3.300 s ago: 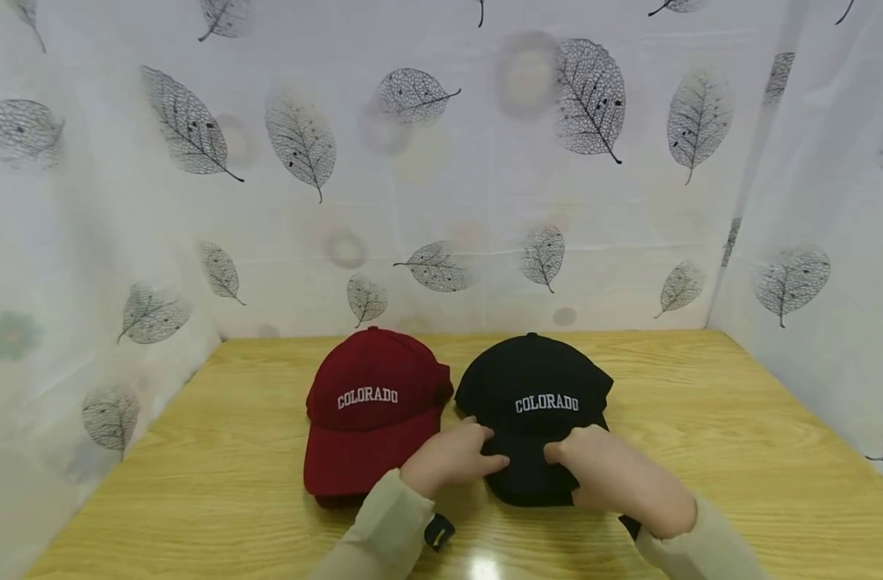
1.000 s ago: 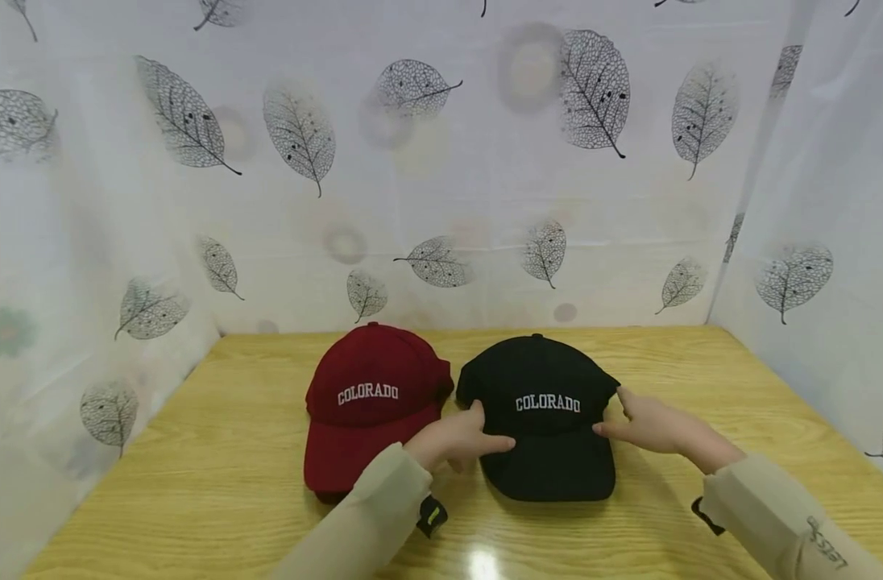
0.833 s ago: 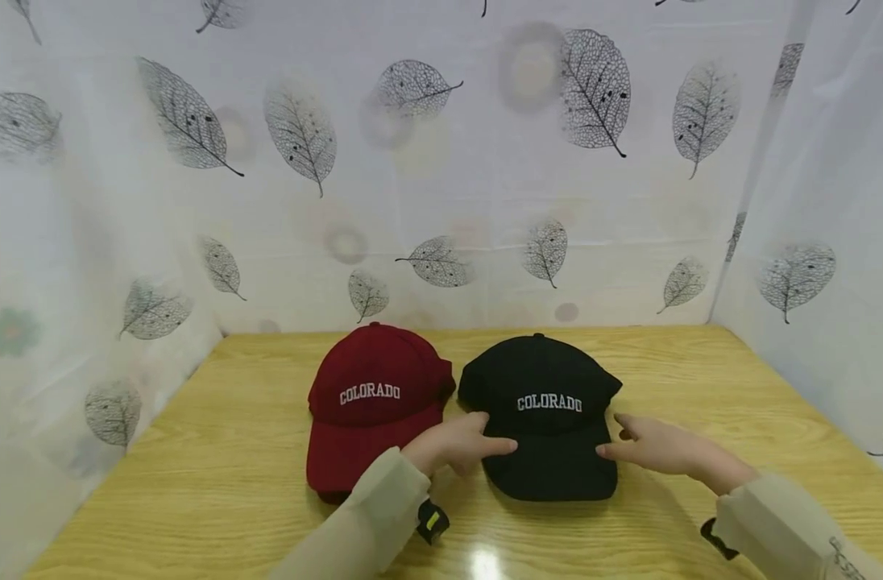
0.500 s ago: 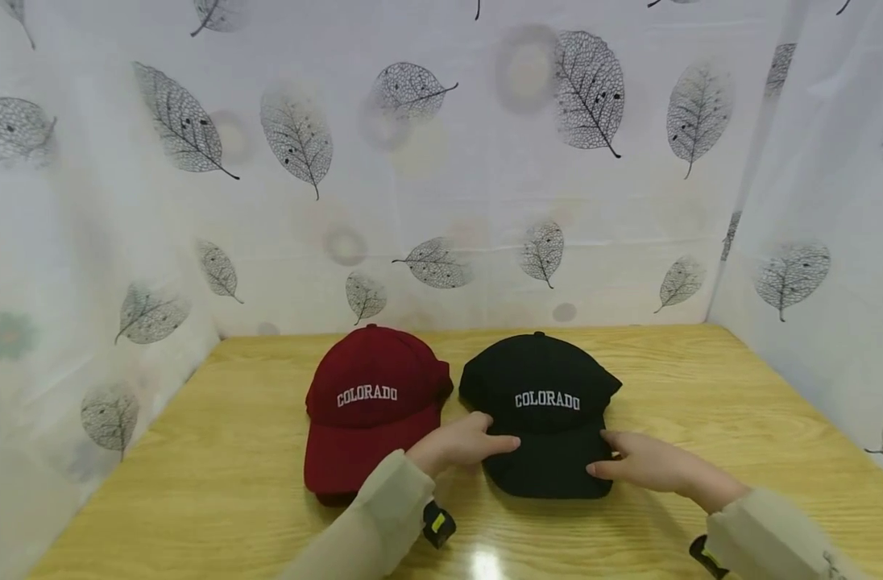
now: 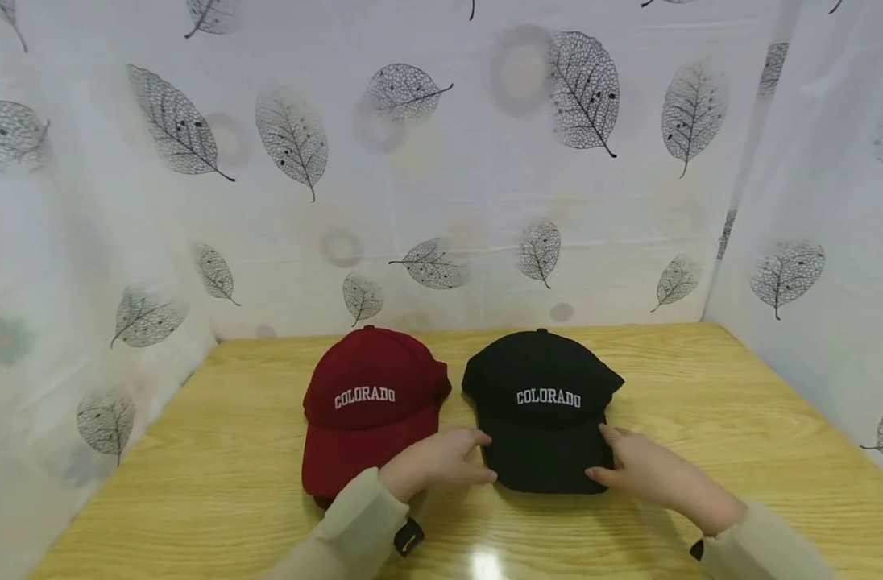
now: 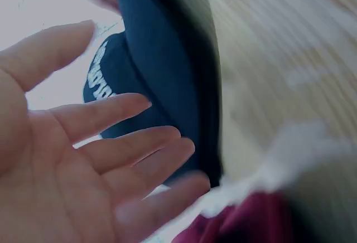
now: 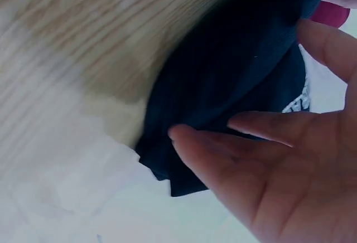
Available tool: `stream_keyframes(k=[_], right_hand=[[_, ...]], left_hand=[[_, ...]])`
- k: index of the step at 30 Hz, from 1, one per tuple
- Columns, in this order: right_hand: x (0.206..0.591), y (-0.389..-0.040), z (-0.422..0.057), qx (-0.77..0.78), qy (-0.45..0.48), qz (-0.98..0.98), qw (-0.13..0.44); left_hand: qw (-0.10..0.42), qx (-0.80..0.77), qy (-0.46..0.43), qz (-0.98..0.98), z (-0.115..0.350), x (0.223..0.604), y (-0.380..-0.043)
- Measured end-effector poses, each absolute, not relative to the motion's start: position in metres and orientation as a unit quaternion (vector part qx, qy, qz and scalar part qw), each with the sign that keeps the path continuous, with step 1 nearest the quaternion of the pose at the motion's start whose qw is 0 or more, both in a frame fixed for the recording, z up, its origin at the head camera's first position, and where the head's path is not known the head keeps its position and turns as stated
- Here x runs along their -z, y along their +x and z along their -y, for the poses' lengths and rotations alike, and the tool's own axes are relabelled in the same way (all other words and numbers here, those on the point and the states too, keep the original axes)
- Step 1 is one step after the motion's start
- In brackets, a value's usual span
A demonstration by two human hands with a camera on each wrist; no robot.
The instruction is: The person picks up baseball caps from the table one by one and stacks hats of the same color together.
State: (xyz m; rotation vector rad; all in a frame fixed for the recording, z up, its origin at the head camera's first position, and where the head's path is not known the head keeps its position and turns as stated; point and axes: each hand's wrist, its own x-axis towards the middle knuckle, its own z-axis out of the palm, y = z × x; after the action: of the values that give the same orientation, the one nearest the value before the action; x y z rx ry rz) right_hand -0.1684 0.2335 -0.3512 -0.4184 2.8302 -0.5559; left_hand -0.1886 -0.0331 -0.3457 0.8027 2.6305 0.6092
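A black baseball cap (image 5: 543, 370) with white COLORADO lettering sits on the wooden table, its brim towards me. To its left is a dark red cap (image 5: 372, 370) with the same lettering. My left hand (image 5: 441, 463) is at the left edge of the black brim; in the left wrist view its fingers (image 6: 134, 148) are spread and nearly straight, holding nothing. At the brim's right edge is my right hand (image 5: 652, 471), its thumb near the front corner. The right wrist view shows relaxed fingers (image 7: 206, 154) against the black cap, not curled round it.
The light wooden table (image 5: 217, 451) extends around both caps. A white curtain (image 5: 441, 161) printed with leaves stands behind and on both sides. A dark wrist strap (image 5: 408, 536) shows below my left sleeve.
My right hand has moved from the middle of the black brim to the cap's right side, then down to the brim edge. My left hand has drawn back off the brim, towards me and leftward.
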Motion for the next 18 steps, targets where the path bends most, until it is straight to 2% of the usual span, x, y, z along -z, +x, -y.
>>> stream_keyframes(k=[5, 7, 12, 18], right_hand=[[0.346, -0.157, -0.225, 0.127, -0.176, -0.975, 0.041], [0.345, -0.153, -0.222, 0.11, -0.202, -0.973, 0.02], [0.348, -0.148, -0.216, 0.079, -0.262, -0.962, 0.001], [0.349, -0.148, -0.21, 0.092, -0.263, -0.96, 0.01]], left_hand=[[0.063, -0.102, 0.326, -0.938, 0.065, 0.34, -0.175], [0.042, -0.071, 0.325, -0.942, 0.077, 0.34, -0.17], [0.038, -0.041, 0.301, -0.952, 0.096, 0.344, -0.162], [0.034, -0.045, 0.28, -0.958, 0.103, 0.346, -0.157]])
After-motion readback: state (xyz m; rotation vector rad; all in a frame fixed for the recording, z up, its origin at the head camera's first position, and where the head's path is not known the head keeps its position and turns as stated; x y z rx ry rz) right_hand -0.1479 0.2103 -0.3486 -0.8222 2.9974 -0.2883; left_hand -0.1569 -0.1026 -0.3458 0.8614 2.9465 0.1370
